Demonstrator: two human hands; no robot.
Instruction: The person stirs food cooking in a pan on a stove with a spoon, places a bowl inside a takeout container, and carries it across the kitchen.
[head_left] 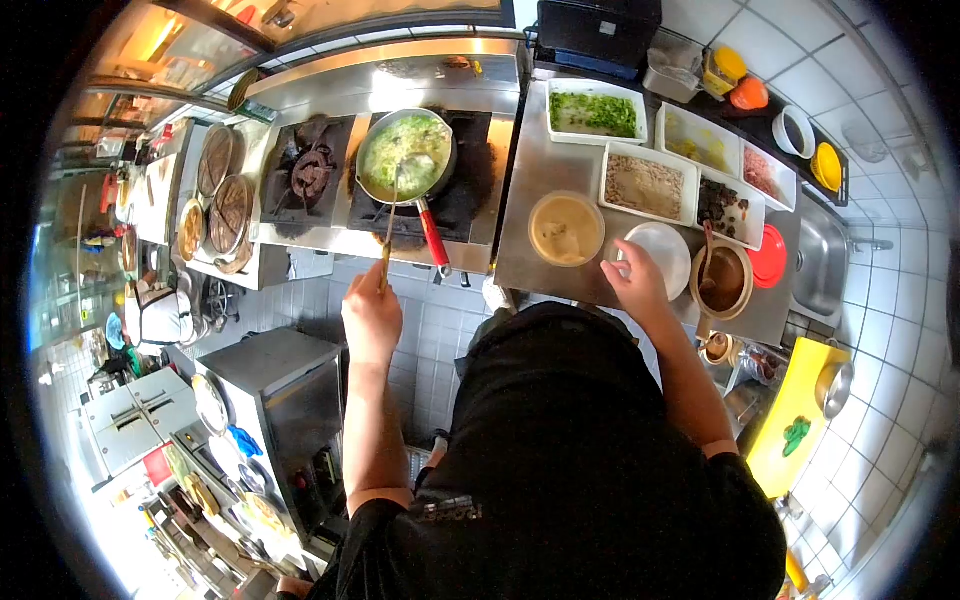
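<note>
My left hand (pixel 372 320) is closed around the handle of a long ladle (pixel 389 238), whose head dips into the food in a saucepan. The saucepan (pixel 362 165) sits on the right burner of the stove, full of a pale broth with chopped greens. Its red handle (pixel 433 235) points toward me, and neither hand is on it. My right hand (pixel 640 280) hovers at the front of the steel counter with fingers apart, holding nothing. Beside it are a white round dish (pixel 665 250) and a tub of light-brown paste (pixel 566 229); whether the fingers touch the dish, I cannot tell.
Several white trays stand on the counter, including chopped greens (pixel 595 114) and minced meat (pixel 645 187). A brown sauce pot (pixel 722 284) with a spoon and a red lid (pixel 768 257) lie right. Left are a bare burner (pixel 312 173) and lidded pots (pixel 230 213).
</note>
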